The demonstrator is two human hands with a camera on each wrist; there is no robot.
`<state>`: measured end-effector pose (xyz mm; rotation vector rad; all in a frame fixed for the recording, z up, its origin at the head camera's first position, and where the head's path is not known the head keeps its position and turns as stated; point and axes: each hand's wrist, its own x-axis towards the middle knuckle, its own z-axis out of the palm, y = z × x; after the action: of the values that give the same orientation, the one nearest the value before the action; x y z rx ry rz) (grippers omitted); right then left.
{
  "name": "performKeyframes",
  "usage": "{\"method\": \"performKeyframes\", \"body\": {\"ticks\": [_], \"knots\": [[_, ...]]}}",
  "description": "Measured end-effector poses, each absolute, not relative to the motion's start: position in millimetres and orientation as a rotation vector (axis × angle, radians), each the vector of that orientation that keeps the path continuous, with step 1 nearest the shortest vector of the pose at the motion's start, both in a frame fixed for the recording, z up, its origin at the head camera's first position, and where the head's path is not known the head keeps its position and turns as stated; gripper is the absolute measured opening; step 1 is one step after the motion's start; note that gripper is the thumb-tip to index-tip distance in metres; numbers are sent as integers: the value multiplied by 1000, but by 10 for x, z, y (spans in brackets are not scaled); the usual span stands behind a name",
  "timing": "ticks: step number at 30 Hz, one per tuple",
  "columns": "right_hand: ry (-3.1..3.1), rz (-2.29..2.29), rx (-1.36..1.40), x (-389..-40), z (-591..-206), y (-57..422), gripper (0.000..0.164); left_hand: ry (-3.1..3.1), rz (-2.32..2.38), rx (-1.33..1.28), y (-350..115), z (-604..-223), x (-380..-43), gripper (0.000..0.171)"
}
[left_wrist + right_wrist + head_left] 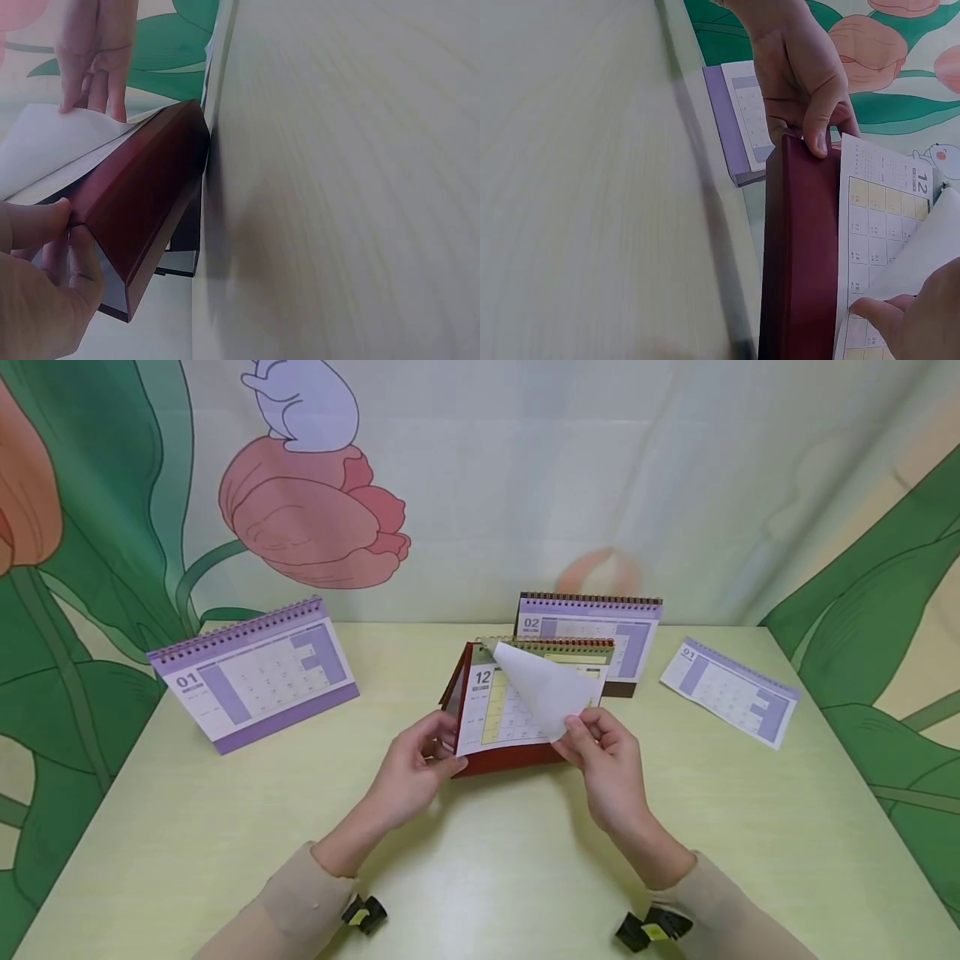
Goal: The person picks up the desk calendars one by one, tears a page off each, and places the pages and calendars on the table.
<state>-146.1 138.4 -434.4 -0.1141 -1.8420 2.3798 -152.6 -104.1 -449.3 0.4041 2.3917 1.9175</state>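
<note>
A red desk calendar [510, 762] with a spiral binding stands in the middle of the table, a "12" page [476, 718] facing front. My left hand [416, 764] holds its lower left corner, the thumb on the red base in the left wrist view. With thumb and fingers, my right hand [613, 764] pinches a loose-hanging sheet [542, 687] near the calendar's lower right. That sheet is folded over so its blank white back shows, and its narrow end reaches up to the binding at the left. In the right wrist view, the printed page [866, 225] lies beneath it.
A purple "01" desk calendar [262, 681] stands at the left of the table [480, 877]. Partly hidden behind the red one is a purple "02" calendar [630, 647]. A single "03" sheet [731, 693] lies at the right. Behind hangs a flower-printed curtain [465, 485].
</note>
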Motion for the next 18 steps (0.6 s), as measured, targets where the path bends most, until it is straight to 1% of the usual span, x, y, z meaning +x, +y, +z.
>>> {"method": "performKeyframes", "body": {"ticks": [9, 18], "knots": [[-1816, 2424, -86, -1448, -4328, 1406, 11, 2397, 1914, 415, -1060, -4495, -1540, 31], [-1925, 2389, -59, -1427, -4239, 1491, 7, 2435, 1921, 408, -1084, -4431, -1562, 32]]}}
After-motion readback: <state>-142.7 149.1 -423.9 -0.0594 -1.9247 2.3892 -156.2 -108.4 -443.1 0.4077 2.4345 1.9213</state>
